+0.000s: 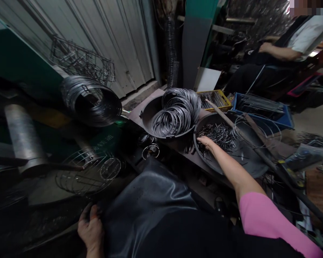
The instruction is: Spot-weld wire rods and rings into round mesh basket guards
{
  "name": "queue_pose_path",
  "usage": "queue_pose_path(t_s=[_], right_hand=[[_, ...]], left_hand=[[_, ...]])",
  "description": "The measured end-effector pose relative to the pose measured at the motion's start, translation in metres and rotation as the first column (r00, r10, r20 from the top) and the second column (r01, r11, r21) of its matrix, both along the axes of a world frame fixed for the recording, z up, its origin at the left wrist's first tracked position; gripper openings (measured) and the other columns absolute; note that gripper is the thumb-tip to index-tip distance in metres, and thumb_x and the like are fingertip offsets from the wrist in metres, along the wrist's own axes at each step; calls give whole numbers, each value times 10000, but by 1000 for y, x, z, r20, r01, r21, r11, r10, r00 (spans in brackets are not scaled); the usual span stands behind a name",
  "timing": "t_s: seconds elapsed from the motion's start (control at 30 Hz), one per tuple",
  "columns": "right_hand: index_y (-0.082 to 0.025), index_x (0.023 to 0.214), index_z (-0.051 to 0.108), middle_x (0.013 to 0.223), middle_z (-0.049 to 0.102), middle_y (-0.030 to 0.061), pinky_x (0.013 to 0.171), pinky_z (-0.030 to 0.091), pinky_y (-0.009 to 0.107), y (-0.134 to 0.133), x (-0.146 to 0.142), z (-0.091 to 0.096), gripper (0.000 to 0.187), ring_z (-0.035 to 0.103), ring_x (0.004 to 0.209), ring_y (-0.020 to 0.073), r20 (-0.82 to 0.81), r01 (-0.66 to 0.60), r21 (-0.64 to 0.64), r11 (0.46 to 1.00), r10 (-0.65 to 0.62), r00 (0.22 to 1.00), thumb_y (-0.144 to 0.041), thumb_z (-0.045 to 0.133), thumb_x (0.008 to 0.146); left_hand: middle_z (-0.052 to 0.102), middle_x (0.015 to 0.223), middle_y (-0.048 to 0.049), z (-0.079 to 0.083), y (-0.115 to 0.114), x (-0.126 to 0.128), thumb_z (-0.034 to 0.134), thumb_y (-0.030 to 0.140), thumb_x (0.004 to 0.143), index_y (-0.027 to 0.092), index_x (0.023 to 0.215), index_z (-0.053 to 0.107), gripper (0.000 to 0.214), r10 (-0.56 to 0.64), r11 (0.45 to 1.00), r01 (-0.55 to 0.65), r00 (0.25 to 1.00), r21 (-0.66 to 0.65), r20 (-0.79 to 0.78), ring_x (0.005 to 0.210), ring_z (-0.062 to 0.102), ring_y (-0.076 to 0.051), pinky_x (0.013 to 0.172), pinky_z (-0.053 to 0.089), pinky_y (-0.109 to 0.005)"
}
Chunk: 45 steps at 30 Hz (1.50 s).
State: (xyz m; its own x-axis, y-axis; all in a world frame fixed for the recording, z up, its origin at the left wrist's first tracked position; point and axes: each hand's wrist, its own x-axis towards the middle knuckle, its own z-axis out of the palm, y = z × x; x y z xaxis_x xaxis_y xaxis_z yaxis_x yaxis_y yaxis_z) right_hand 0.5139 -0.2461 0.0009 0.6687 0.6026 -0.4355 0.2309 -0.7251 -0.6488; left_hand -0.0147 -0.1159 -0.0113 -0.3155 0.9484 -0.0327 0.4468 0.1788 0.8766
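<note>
Short wire pieces [218,136] lie in a loose heap in a dark round pan [247,163] on the worktop [138,107], and the right hand [206,142] is stretched out palm down at the near edge of that heap. Its fingers are among the pieces; whether they have closed on any I cannot tell. The heap looks large and barely touched, so the picking seems to be at an early point, with most of the stock left in the pan.

Just left of it, a second pan [148,114] is piled with wire rings [177,111], and one loose ring [150,151] lies below its rim. A long stick [231,120] slants across the first pan. Behind stand a yellow crate [218,97] and a blue crate [263,107], both holding straight wires.

The left hand [90,227] is low and near the body, fingers curled on the edge of a black apron [150,200] spread over the lap. Beside it a half-formed wire cage [88,175] of hoops and ribs lies blurred, looking unfinished. Farther left, a coil of wire [91,100] rests against a green machine [16,61].

Another person [285,53] sits well apart at the upper right.
</note>
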Motion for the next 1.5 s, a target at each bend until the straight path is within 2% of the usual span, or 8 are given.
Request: queue_pose_path(t_s=[0.13, 0.27, 0.37, 0.5, 0.63, 0.9, 1.1, 1.5], right_hand=[[-134, 687, 552, 454, 437, -40, 450, 378, 188, -12, 11, 22, 154, 400, 411, 76, 48, -126, -12, 992, 126, 991, -227, 468, 777], [-149, 649, 594, 517, 518, -19, 535, 403, 205, -39, 28, 40, 134, 504, 530, 110, 142, -287, -193, 938, 316, 938, -240, 528, 723], [-145, 602, 615, 638, 624, 52, 650, 434, 252, -57, 30, 37, 71, 594, 705, 192, 210, -351, -382, 855, 450, 868, -185, 588, 655], [-107, 753, 668, 927, 662, 187, 775, 440, 335, -67, 20, 19, 123, 605, 931, 293, 283, -351, -556, 753, 569, 772, -160, 572, 697], [-111, 913, 653, 1015, 645, 192, 810, 437, 355, -69, 18, 13, 202, 592, 991, 297, 330, -336, -630, 700, 633, 700, -178, 526, 772], [-138, 1274, 419, 1233, 504, 167, 874, 414, 359, -81, 29, 15, 684, 484, 1120, 290, 432, -311, -629, 712, 654, 621, -355, 685, 683], [-152, 1182, 504, 1160, 527, 154, 883, 380, 388, -88, 30, -1, 512, 465, 1087, 299, 490, -361, -598, 716, 683, 541, -335, 641, 724], [-95, 1309, 354, 1232, 489, 205, 912, 350, 435, -92, 3, -5, 842, 433, 1128, 343, 518, -314, -521, 794, 586, 623, -553, 631, 659]], left_hand=[[576, 669, 1, 1, 0, 2, 606, 439, 662, 137, 1024, 627, 472, 12, 1000, -12, 999, -7, -45, 635, 543, -156, 768, 471, -380], [584, 731, -18, 2, -1, 3, 583, 450, 677, 130, 1053, 625, 495, 13, 1000, -14, 997, -12, -80, 730, 561, -183, 856, 444, -419], [587, 770, -30, -1, 0, 1, 572, 482, 687, 134, 1092, 608, 535, -7, 999, 3, 995, -36, -101, 790, 568, -205, 884, 428, -441], [589, 747, -27, -4, -1, -2, 563, 501, 692, 142, 1075, 618, 528, -30, 1000, 30, 989, 0, -148, 784, 571, -209, 896, 421, -448], [573, 697, -11, -4, -2, -3, 565, 500, 690, 140, 1081, 616, 534, -26, 1000, 26, 991, -2, -132, 716, 565, -189, 874, 438, -444], [594, 784, -40, -2, -3, -2, 553, 498, 702, 138, 1069, 618, 519, -32, 999, 37, 985, 30, -167, 767, 563, -199, 885, 430, -430], [586, 775, -43, 2, -4, 1, 543, 488, 698, 124, 1099, 611, 546, -30, 1000, 31, 988, 2, -150, 746, 552, -198, 870, 435, -443], [593, 776, -47, 2, -3, 2, 556, 490, 677, 118, 1108, 611, 572, -17, 1000, 16, 989, -13, -146, 794, 563, -220, 886, 425, -452]])
